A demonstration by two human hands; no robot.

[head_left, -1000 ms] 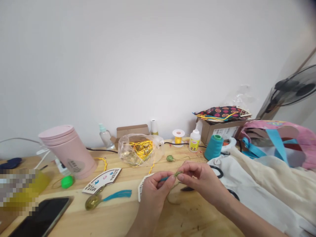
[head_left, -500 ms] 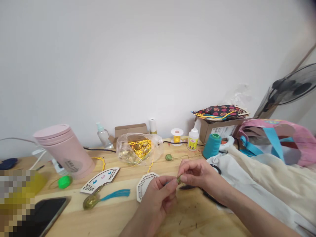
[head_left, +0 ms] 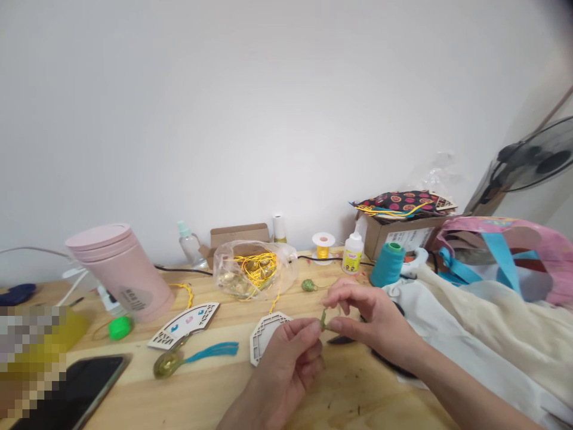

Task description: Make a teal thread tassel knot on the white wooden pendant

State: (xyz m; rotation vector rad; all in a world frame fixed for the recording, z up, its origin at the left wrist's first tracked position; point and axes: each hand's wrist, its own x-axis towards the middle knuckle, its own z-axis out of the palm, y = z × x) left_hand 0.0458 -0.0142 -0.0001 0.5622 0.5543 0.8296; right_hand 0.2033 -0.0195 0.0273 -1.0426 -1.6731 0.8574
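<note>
My left hand (head_left: 293, 358) pinches a small green piece (head_left: 323, 319) between thumb and forefinger. On its right, my right hand (head_left: 369, 319) has its thumb beside the piece and its forefinger curled above; a thin thread shows between these fingers. Behind the hands lies a green thread ball (head_left: 308, 285) with a loose strand. An octagonal lattice frame (head_left: 259, 343) is partly hidden by my left hand. Farther left are a fan-shaped ornament (head_left: 183, 325) and a gold bead piece (head_left: 166, 363) with a blue tassel (head_left: 212, 352).
Along the back stand a pink tumbler (head_left: 123, 272), a bag of yellow cords (head_left: 255, 272), a glue bottle (head_left: 353, 254), a teal thread cone (head_left: 387, 264) and a cardboard box (head_left: 380, 236). White cloth (head_left: 430, 322) covers the right side. A phone (head_left: 78, 391) lies front left.
My right thumb and forefinger have spread a little apart, and more of the green piece shows upright at my left fingertips. The whole view has shifted slightly.
</note>
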